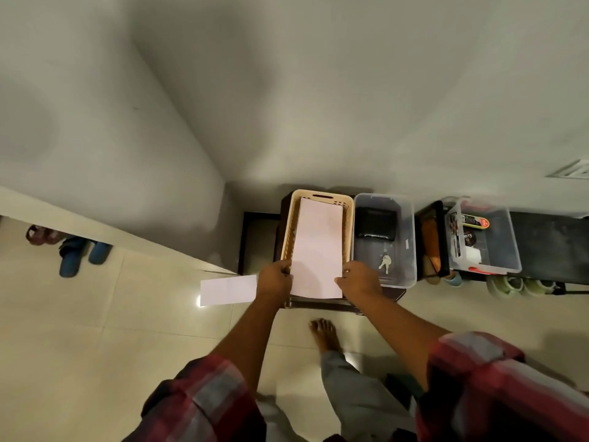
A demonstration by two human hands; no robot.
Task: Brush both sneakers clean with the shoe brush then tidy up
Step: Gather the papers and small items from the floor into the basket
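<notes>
White sheet (317, 247) gripped by fingers (339, 280) of left hand (274, 279), right hand (361, 280), over beige basket (287, 232)

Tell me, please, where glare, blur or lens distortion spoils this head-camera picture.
Head view: a glare spot shines on the floor tile; the checked sleeves at the bottom edge are blurred; the wide lens stretches the walls; the white sheet over the beige basket looks washed out.

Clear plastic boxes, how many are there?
2. One clear plastic box sits right beside the beige slotted basket, with silver keys inside. The other stands farther right on the dark rack. More could be hidden out of view.
</notes>
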